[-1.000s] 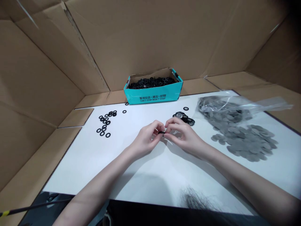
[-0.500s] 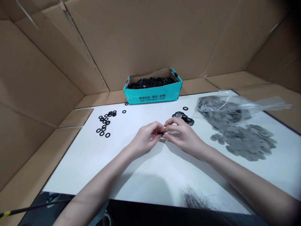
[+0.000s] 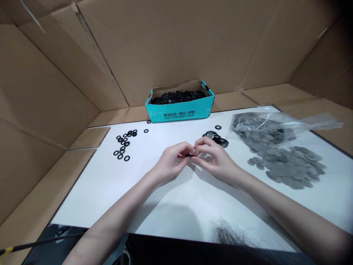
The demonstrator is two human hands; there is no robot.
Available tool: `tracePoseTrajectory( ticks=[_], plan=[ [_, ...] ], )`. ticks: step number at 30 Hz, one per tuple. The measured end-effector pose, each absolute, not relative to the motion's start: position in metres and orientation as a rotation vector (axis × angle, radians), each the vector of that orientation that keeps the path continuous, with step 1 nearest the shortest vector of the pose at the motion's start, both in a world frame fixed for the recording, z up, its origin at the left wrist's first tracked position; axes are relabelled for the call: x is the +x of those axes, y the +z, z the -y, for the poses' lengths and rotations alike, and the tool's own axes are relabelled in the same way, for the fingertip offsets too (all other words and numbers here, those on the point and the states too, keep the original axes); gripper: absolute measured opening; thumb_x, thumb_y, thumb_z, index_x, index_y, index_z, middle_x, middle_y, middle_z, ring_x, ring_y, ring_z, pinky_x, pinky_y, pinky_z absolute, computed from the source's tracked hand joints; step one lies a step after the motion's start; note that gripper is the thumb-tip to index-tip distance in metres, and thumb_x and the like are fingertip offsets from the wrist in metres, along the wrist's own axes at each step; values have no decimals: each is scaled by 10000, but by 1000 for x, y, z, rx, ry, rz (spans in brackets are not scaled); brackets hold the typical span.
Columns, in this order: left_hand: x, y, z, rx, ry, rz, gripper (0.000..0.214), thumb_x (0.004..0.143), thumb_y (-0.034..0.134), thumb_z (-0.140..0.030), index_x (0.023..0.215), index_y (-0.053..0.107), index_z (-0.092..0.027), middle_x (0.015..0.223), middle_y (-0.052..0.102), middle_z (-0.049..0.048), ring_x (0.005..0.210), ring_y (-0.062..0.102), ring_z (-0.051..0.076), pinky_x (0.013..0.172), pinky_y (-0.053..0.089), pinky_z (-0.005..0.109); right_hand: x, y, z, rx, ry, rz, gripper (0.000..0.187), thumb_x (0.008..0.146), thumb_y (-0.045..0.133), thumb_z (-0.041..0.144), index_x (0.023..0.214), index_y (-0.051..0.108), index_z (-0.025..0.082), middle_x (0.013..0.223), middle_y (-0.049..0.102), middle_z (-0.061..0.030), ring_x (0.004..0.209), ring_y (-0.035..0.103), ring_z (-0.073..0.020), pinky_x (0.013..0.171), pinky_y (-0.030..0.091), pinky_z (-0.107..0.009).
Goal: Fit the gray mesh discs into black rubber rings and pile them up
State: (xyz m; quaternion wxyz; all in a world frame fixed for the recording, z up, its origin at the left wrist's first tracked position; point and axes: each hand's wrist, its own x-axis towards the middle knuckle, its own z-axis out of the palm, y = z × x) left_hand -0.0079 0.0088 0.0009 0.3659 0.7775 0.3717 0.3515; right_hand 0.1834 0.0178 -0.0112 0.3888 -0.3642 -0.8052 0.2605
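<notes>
Between the fingertips of my left hand (image 3: pixel 174 161) and my right hand (image 3: pixel 213 156) is a small black ring (image 3: pixel 189 155), held just above the white table. Both hands are closed in a pinch, and their fingertips meet at the ring's edge. The fingers hide part of the ring, so I cannot tell if a grey disc sits in it. Just beyond my right hand lies a pile of black rings with grey mesh discs in them (image 3: pixel 220 141). Loose black rings (image 3: pixel 122 143) are scattered to the left of my left hand.
A turquoise box (image 3: pixel 179 112) full of black rings stands at the back. On the right, a heap of grey discs (image 3: pixel 296 167) spreads in front of a clear plastic bag (image 3: pixel 261 127) holding more discs. Cardboard walls (image 3: pixel 176 44) surround the white tabletop (image 3: pixel 110 195).
My right fingertips have closed in on the ring, and both hands now touch at the fingertips. The ring looks flatter than before. The piles lie as they were.
</notes>
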Motion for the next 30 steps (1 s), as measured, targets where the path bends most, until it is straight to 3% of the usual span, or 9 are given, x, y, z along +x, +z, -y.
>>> tracePoseTrajectory(
  ticks=[9,19,30],
  plan=[
    [-10,-4,-11,2060,858,-1035,175,834,545,-87,969,558,-197,862,635,-1,756,561,110,718,466,247,184,-19,-21,-964,477,2121,77,868,651,245,803,680,215,967,614,-74,915,566,-236,821,447,-420],
    [-7,-7,-9,2014,955,-1002,84,885,550,-157,962,549,-192,921,634,17,807,593,115,777,506,265,186,-13,-21,-953,664,2049,138,872,640,256,741,639,212,1004,623,-73,963,600,-233,856,493,-423],
    [-9,-6,-9,1991,901,-986,105,868,557,-145,958,536,-193,867,612,-2,740,561,92,678,470,216,184,-13,-19,-942,607,2095,109,866,633,221,758,644,212,981,597,-81,959,594,-237,861,500,-437]
  ],
)
